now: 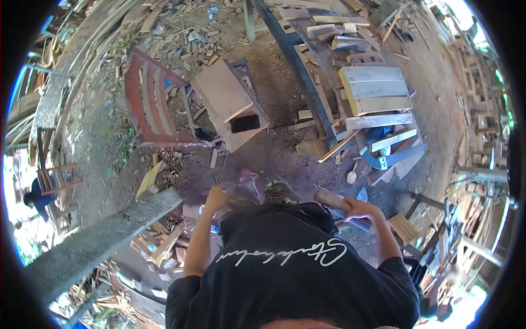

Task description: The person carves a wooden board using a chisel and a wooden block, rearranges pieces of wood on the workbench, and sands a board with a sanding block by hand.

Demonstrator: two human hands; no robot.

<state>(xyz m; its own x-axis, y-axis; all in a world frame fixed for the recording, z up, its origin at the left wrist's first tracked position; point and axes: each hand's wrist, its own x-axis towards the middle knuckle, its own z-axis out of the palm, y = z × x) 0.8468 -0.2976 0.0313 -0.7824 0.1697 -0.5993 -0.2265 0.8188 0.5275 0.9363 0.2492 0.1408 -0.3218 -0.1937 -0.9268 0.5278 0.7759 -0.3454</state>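
Observation:
My right hand (361, 210) is closed around the end of a thick, brown, rounded piece of wood (330, 199). This piece points left and away, beside my right knee. On the other side, my left hand (215, 198) has its fingers curled in beside my left leg. Blur and a dark shape next to it hide what it grips. Below my left hand lie pale wood offcuts (192, 211). My feet and the ground between my hands are partly covered by my black shirt.
Ahead stands a small wooden table (222, 90) with a black phone (245, 124) on it. Left of it lies a reddish slatted wooden frame (150, 104). A grey beam (104, 241) juts in from the left. Planks are stacked around a pale panel (375, 89) at the right.

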